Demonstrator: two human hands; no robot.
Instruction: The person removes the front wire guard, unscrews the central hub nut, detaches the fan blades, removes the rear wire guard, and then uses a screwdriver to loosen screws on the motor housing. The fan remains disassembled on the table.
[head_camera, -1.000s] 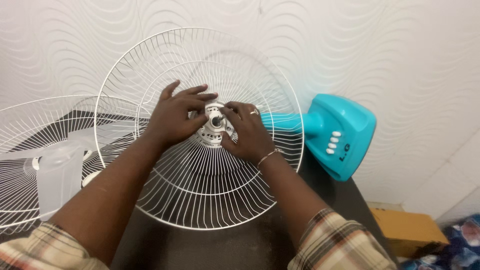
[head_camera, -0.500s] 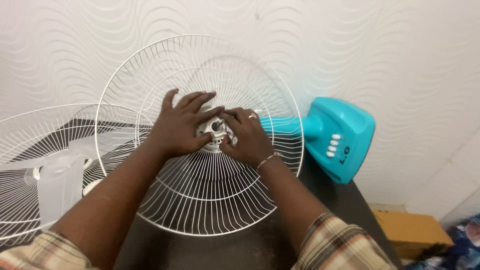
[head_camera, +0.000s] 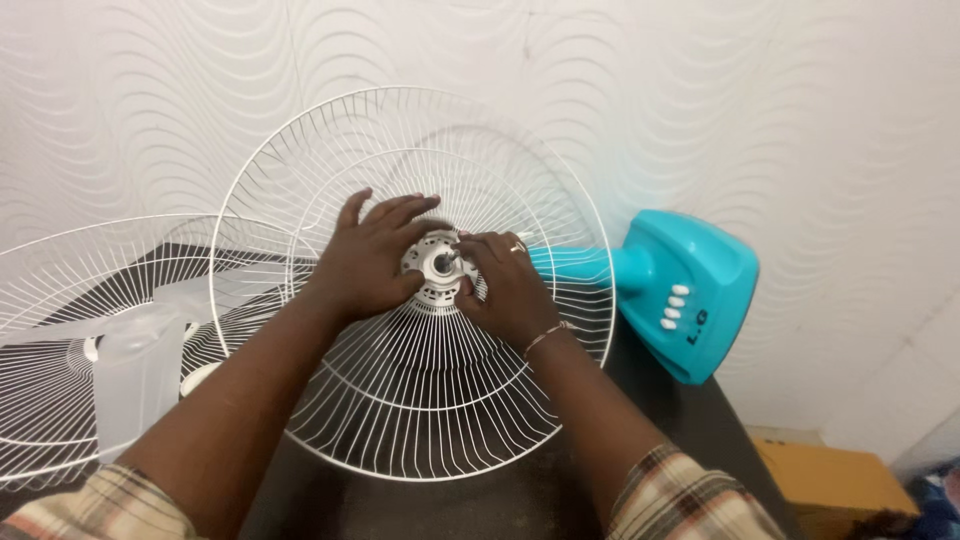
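Hands (head_camera: 375, 258) (head_camera: 505, 285) fingers pinching hub (head_camera: 437, 268) of grille (head_camera: 400, 400); blade (head_camera: 135, 365), second grille (head_camera: 60, 290) left.

The left hand (head_camera: 372, 258) and right hand (head_camera: 505, 282) are covering the two sides of the white hub (head_camera: 438, 266) at the centre of the wire fan guard (head_camera: 420, 400), so whatever their fingertips are pinching there is hiding from view, and the turquoise neck (head_camera: 575, 265) is disappearing behind the right hand. To the left of the grip, the second wire guard (head_camera: 60, 300) and the translucent fan blade (head_camera: 135, 370) are running off the picture's left edge. Below and to the right of the grip, the cardboard box (head_camera: 835, 480) and the plaid sleeves (head_camera: 690, 500) are being cut off by the bottom edge.
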